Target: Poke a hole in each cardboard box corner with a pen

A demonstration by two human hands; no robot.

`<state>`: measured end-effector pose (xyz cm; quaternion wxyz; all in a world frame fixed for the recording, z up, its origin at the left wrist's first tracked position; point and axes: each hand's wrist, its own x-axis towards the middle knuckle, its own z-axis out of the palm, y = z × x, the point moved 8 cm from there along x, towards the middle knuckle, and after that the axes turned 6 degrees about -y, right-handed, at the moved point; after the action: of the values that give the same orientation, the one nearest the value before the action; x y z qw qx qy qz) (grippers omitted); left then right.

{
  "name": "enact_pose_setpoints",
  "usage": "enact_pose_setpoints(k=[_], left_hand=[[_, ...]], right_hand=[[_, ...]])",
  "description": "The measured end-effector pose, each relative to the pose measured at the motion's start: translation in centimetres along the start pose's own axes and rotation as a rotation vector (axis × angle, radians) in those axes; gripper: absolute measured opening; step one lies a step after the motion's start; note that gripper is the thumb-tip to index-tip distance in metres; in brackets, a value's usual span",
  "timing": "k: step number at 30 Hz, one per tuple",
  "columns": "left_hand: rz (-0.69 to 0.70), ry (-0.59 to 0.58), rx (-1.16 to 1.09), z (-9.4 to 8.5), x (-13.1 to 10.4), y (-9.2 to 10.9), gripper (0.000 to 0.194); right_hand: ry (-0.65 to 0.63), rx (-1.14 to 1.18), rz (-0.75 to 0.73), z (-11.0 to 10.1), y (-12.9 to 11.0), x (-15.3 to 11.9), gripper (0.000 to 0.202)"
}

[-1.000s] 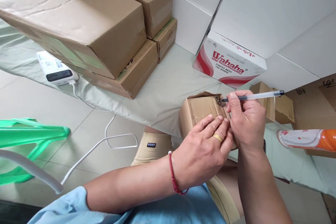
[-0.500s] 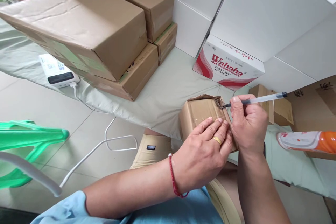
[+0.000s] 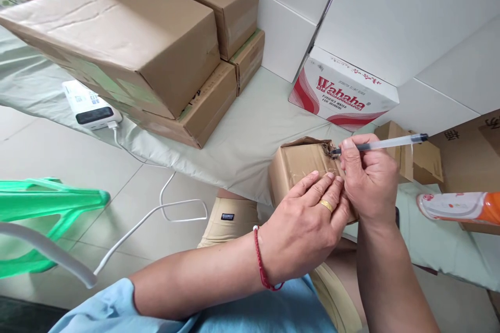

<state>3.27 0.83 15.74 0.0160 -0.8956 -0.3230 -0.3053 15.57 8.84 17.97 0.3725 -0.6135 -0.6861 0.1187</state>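
Note:
A small brown cardboard box [image 3: 302,158] rests near my lap, with dark scribbled ink at its far right corner. My left hand [image 3: 308,213] lies flat across its top, fingers stretched out; a gold ring and a red braided bracelet show on it. In my right hand [image 3: 367,177] a clear pen with a black cap end [image 3: 394,142] is pinched between thumb and fingers. Its tip touches the box at the inked corner, where the cardboard edge looks rough. My hands cover the near right side of the box.
Large cardboard boxes [image 3: 156,26] are stacked at the left on a pale green cloth [image 3: 242,125]. A Wahaha water carton [image 3: 344,91] stands against the white wall. Nearby are a white power bank [image 3: 91,109] with a cable, a green stool [image 3: 47,203] and an orange-and-white bottle [image 3: 457,205].
The dark ink patch at the box corner has grown slightly. The pen has shifted a little and lies flatter, its tip still at that corner. My left hand stays on the box.

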Motion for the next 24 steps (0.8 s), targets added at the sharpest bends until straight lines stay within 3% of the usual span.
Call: enact_pose_setpoints(k=[8, 20, 24], left_hand=[[0.003, -0.002, 0.011, 0.2, 0.1, 0.0, 0.041], [0.001, 0.011, 0.019, 0.0, 0.2, 0.0, 0.038], [-0.001, 0.002, 0.024, 0.1, 0.3, 0.0, 0.038]], right_hand=[[0.178, -0.143, 0.004, -1.5, -0.3, -0.3, 0.024], [0.147, -0.172, -0.048, -1.4, -0.6, -0.3, 0.026], [0.246, -0.149, -0.063, -1.9, -1.1, -0.5, 0.026]])
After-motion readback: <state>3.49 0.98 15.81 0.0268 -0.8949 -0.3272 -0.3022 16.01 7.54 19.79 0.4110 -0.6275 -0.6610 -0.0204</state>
